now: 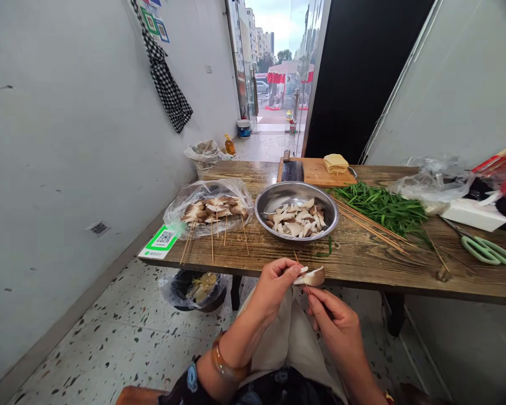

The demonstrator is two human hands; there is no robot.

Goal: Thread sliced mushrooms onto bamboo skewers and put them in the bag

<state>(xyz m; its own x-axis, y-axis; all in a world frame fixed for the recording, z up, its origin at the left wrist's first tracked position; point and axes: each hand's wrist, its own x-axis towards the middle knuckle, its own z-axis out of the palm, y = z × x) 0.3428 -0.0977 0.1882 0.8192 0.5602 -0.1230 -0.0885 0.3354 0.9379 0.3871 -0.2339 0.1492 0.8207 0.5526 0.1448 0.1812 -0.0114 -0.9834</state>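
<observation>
My left hand (276,286) pinches the stem end of an oyster mushroom piece (315,277) just past the table's front edge. A thin wooden skewer passes through the mushroom, its tip showing above my left fingers. Lower down, my right hand (335,318) is closed around the skewer. Straight ahead stands a steel bowl (296,237) holding many torn mushroom pieces (297,219). To its left, skewered mushrooms (215,209) lie in a clear plastic bag (179,197), their sticks pointing toward me. Bare skewers (373,228) rest right of the bowl.
Green chives (379,205) lie at the right, beside green-handled scissors (489,250) and a white tissue box (474,214). At the back, a cutting board (312,175) carries a cleaver (293,170) and stacked tofu sheets (336,163). Below the table stands a lined bin (194,304).
</observation>
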